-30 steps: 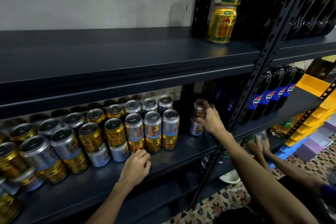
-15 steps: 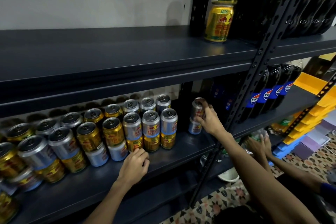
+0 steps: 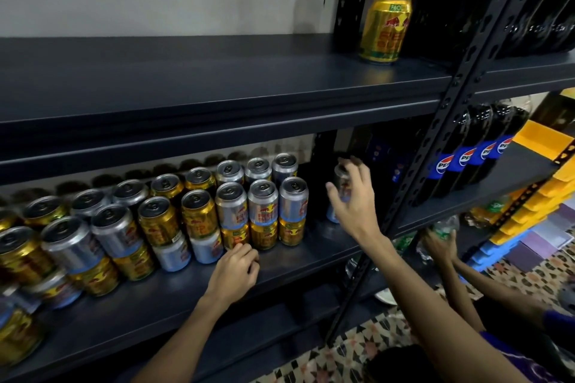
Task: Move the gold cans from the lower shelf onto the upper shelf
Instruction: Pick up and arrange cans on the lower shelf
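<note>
**Both hands in at the lower shelf, gold cans ranked among silver**

A person's left hand (image 3: pixel 235 270) rests on the lower shelf (image 3: pixel 149 311), the forearm running up from the bottom edge of the view. Its fingers are curled under into a loose fist that encloses nothing, and the knuckles lie against the foot of a bottom-tier gold can (image 3: pixel 236 238) in the front row. The right hand (image 3: pixel 354 199) reaches deeper and higher. Its fingers are spread wide apart around an upper silver can (image 3: pixel 341 183) that stands on a lower silver can (image 3: pixel 332 215). Motion blur hides whether any fingertip touches it.

The gold cans (image 3: pixel 199 216) stand mixed with silver cans (image 3: pixel 263 200) in a two-tier block that fills the left and middle of the lower shelf. A gap of bare board separates the block from the two-can stack by the right hand, and a bare strip of shelf runs along the block's front.

Close overhead hangs the front lip of the upper shelf (image 3: pixel 186 81). Its board lies bare from the left edge to two stacked gold cans (image 3: pixel 385 29) at the right end, beside dark cola bottles (image 3: pixel 529 9). A perforated upright post (image 3: pixel 451 121) crosses just right of the right forearm. Beyond it stand Pepsi bottles (image 3: pixel 466 162), and lower down another person's hands (image 3: pixel 440 246) hold a clear bottle (image 3: pixel 443 225).
</note>
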